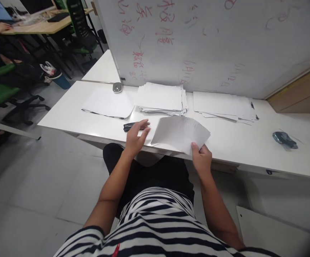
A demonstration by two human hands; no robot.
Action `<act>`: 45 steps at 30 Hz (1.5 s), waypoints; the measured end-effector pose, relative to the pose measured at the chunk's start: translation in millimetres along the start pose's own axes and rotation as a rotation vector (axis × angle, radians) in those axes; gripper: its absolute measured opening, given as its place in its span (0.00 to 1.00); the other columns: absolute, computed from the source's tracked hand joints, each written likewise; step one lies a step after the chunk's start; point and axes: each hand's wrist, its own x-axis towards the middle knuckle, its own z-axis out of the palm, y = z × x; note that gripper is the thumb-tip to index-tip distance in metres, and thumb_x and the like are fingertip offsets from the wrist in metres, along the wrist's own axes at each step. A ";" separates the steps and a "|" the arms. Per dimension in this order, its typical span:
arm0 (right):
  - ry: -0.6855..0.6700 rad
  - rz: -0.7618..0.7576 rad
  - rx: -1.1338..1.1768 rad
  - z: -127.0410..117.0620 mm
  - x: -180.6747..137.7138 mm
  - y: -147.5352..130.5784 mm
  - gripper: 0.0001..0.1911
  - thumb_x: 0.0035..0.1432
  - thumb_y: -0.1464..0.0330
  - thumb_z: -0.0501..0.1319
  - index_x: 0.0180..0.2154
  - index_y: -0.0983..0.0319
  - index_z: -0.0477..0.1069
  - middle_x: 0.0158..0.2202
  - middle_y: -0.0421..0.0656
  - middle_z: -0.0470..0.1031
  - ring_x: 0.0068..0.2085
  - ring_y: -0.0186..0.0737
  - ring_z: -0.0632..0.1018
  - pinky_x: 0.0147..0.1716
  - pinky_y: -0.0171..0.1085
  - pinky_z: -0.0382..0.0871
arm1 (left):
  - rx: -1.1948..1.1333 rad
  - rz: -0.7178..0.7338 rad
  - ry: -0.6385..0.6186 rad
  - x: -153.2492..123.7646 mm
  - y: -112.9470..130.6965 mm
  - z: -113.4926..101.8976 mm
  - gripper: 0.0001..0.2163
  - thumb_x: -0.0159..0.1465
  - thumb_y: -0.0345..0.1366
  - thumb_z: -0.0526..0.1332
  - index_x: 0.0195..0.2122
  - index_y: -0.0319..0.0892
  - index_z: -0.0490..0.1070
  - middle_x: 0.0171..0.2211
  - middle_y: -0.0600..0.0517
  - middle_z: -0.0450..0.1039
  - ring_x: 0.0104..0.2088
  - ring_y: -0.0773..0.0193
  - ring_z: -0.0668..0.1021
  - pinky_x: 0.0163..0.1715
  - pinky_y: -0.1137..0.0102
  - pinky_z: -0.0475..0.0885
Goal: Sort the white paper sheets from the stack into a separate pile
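Note:
A fanned sheaf of paper (178,132) is pinched at its lower right corner by my right hand (202,157), thumb on top. The sheets tilt over the front edge of the white table. My left hand (136,138) is off the paper's left edge, its fingers apart and nothing visible between them. Partly hidden behind that hand lies a black stapler (129,126); whether the fingers touch it I cannot tell. Beyond the sheaf sits a thick, uneven paper stack (160,97).
Flat sheets (108,103) lie on the left and a spread paper pile (221,106) on the right. A small round grey object (117,87) and a dark wrapped item (285,139) rest on the table (264,157). A whiteboard (211,46) stands behind. Another person's hand (3,26) is far left.

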 end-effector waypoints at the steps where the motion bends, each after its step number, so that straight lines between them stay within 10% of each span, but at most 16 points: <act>1: -0.018 0.076 0.061 -4.0 -0.7 3.6 0.24 0.54 0.50 0.60 0.36 0.65 0.77 0.33 0.46 0.79 0.37 0.47 0.78 0.39 0.42 0.70 | 0.110 0.042 0.027 3.5 -9.0 -6.8 0.19 0.66 0.47 0.54 0.54 0.45 0.69 0.46 0.46 0.75 0.49 0.56 0.74 0.53 0.61 0.65; 11: -0.201 0.423 0.557 -4.3 -25.1 5.6 0.21 0.45 0.55 0.70 0.37 0.64 0.78 0.34 0.46 0.81 0.38 0.47 0.80 0.46 0.48 0.72 | 0.583 0.025 -0.160 26.3 -74.0 -25.3 0.17 0.57 0.50 0.64 0.42 0.45 0.74 0.36 0.48 0.73 0.39 0.54 0.72 0.39 0.64 0.64; 30: -0.453 0.437 0.561 34.4 -54.1 -14.5 0.25 0.48 0.53 0.69 0.43 0.63 0.78 0.42 0.47 0.81 0.41 0.48 0.80 0.46 0.47 0.73 | 0.221 -0.035 -0.444 15.6 -33.4 -46.3 0.22 0.57 0.50 0.64 0.52 0.52 0.71 0.52 0.51 0.73 0.55 0.52 0.70 0.59 0.56 0.56; 33: -0.453 0.446 0.566 33.2 -55.8 -9.9 0.25 0.48 0.53 0.69 0.43 0.63 0.78 0.42 0.48 0.80 0.42 0.49 0.80 0.48 0.49 0.72 | 0.129 -0.090 -0.314 34.8 -13.7 -50.0 0.17 0.65 0.50 0.54 0.45 0.47 0.74 0.47 0.50 0.76 0.49 0.58 0.74 0.51 0.62 0.65; 39: -0.478 0.441 0.559 30.4 -60.5 -7.4 0.23 0.50 0.54 0.68 0.44 0.61 0.77 0.45 0.48 0.79 0.43 0.49 0.80 0.48 0.49 0.72 | 0.330 0.023 -0.081 72.4 3.1 -11.4 0.22 0.68 0.50 0.49 0.24 0.41 0.68 0.20 0.53 0.66 0.26 0.66 0.70 0.29 0.69 0.61; 45: -0.485 0.460 0.519 30.7 -59.8 -5.4 0.24 0.50 0.53 0.68 0.43 0.62 0.77 0.44 0.48 0.80 0.43 0.50 0.80 0.48 0.49 0.72 | 0.668 0.059 -0.236 64.2 -25.2 44.9 0.20 0.68 0.42 0.50 0.21 0.40 0.66 0.17 0.51 0.63 0.23 0.63 0.69 0.27 0.68 0.56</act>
